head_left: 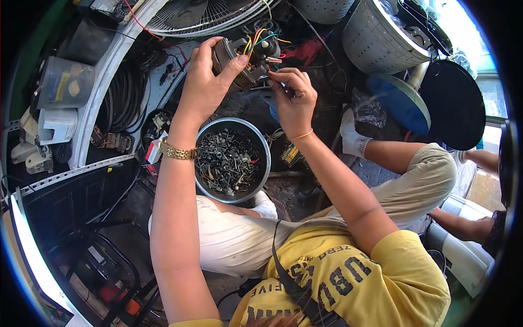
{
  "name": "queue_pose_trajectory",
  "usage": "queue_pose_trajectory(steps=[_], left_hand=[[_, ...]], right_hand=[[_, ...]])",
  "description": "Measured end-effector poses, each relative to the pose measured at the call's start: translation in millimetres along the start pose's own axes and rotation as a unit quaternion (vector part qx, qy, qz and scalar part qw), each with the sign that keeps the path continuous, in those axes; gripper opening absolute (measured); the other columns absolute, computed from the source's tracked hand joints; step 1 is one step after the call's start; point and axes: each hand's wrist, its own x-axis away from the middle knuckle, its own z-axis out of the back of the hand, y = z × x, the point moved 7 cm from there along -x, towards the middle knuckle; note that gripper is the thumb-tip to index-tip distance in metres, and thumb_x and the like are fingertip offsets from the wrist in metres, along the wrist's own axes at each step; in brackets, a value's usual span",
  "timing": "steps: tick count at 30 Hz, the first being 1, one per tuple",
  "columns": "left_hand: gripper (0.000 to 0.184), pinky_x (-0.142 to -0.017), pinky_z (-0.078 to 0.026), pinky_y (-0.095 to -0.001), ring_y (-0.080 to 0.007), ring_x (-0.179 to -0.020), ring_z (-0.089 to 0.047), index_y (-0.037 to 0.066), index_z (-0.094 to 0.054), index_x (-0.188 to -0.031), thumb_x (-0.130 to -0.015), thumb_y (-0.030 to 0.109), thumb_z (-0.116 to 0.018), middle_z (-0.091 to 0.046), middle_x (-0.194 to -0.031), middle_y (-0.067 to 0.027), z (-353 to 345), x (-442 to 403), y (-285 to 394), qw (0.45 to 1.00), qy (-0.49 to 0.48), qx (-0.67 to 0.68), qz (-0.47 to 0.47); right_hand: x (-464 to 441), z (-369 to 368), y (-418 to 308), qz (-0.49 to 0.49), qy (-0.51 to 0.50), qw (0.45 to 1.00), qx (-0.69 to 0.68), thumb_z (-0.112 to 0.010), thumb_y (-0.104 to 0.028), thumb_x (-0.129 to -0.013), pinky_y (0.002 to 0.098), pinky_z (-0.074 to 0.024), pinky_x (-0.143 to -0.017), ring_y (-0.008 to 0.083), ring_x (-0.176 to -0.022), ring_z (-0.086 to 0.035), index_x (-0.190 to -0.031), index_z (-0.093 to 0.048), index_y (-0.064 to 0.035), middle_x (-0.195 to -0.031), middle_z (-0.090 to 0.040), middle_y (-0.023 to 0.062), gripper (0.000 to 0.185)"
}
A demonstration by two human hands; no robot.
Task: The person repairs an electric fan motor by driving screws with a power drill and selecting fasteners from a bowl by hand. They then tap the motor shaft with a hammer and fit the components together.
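Motor unit [223,53] (looks like one, anyway) is up at top centre of the frame, held in the left hand [204,83]: thumb pressed on the front of the casing, other fingers mostly hidden behind it. Right hand [295,101] has thumb and index pinched together at the unit's right side, near the coloured leads [255,39]; can't tell if they've got a lead or some tiny part. For fiddly stuff like this I'd keep the left grip firm on the metal and let only the right fingertips work, no yanking, since thin wires probably don't love that.

Containers: the metal bowl [266,158] mid-frame is loaded with loose screws and small hardware [226,163]. The perforated tub [376,46] at upper right has clear plastic and dark bits I can't make out. Clear bin [57,90] at upper left: contents too murky to call.
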Motion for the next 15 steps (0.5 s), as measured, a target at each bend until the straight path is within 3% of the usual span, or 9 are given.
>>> queue_pose_trajectory(steps=[3, 7, 10, 11, 12, 14, 15], left_hand=[[0.071, -0.094, -0.044, -0.0364, -0.0272, -0.105, -0.055, -0.003, -0.047, -0.128, -0.083, 0.048, -0.069, -0.05, -0.115, -0.0182, 0, 1, 0, 1.0, -0.005, 0.006, -0.002], [0.071, -0.094, -0.044, -0.0363, -0.0275, -0.106, -0.055, -0.003, -0.047, -0.128, -0.083, 0.046, -0.07, -0.05, -0.116, -0.0185, 3, 1, 4, 0.999, 0.002, -0.033, -0.015], [0.069, -0.095, -0.044, -0.0364, -0.0276, -0.107, -0.055, -0.003, -0.047, -0.128, -0.082, 0.044, -0.071, -0.05, -0.119, -0.0191, 4, 1, 5, 0.999, -0.001, -0.038, -0.017], [0.068, -0.095, -0.044, -0.0364, -0.0275, -0.107, -0.055, -0.003, -0.048, -0.127, -0.082, 0.043, -0.071, -0.051, -0.118, -0.0192, 3, 1, 0, 1.0, -0.004, -0.002, -0.004], [0.067, -0.095, -0.043, -0.0364, -0.0275, -0.107, -0.055, -0.003, -0.049, -0.126, -0.082, 0.042, -0.071, -0.051, -0.118, -0.0193, 3, 2, -3, 0.999, -0.009, 0.032, 0.008], [0.066, -0.095, -0.043, -0.0362, -0.0271, -0.107, -0.055, -0.003, -0.05, -0.125, -0.082, 0.042, -0.071, -0.052, -0.117, -0.0191, 4, 1, -1, 1.0, -0.005, 0.012, -0.007], [0.065, -0.095, -0.043, -0.036, -0.0268, -0.107, -0.055, -0.003, -0.051, -0.124, -0.083, 0.042, -0.071, -0.053, -0.116, -0.0189, 5, 2, 0, 1.0, 0.001, -0.006, -0.018]], right_hand=[[10, -3, -10, 0.025, -0.004, 0.999, 0.035, -0.07, 0.006, -0.071, 0.0324, -0.0437, -0.078, 0.0226, -0.086, -0.05, -0.096, -0.071, -0.0104, -0.095, -0.065, 0.0025, 0.03], [25, -7, -10, 0.03, -0.06, 0.997, 0.03, -0.07, 0.007, -0.068, 0.0331, -0.0445, -0.081, 0.0246, -0.092, -0.048, -0.109, -0.071, -0.0149, -0.102, -0.061, 0.003, 0.047], [30, -7, -9, 0.039, -0.102, 0.994, 0.028, -0.071, 0.007, -0.067, 0.034, -0.0448, -0.081, 0.0246, -0.091, -0.047, -0.111, -0.07, -0.0155, -0.107, -0.059, 0.0048, 0.049], [32, -3, -7, 0.037, -0.145, 0.989, 0.017, -0.073, 0.003, -0.068, 0.0352, -0.0448, -0.086, 0.0271, -0.098, -0.049, -0.119, -0.064, -0.0143, -0.117, -0.053, 0.0104, 0.055], [39, 6, -4, 0.036, -0.145, 0.989, 0.016, -0.073, 0.003, -0.068, 0.0352, -0.0448, -0.086, 0.0271, -0.098, -0.049, -0.119, -0.064, -0.0143, -0.117, -0.053, 0.0104, 0.055], [62, 35, 14, 0.032, -0.075, 0.995, -0.052, -0.074, 0.002, -0.068, 0.0371, -0.0444, -0.091, 0.0324, -0.11, -0.048, -0.128, -0.055, -0.0106, -0.127, -0.045, 0.0161, 0.064], [86, 42, 48, 0.003, -0.125, 0.991, 0.039, -0.075, -0.001, -0.068, 0.0395, -0.0441, -0.094, 0.0358, -0.115, -0.046, -0.132, -0.047, -0.0078, -0.132, -0.042, 0.0187, 0.071]])
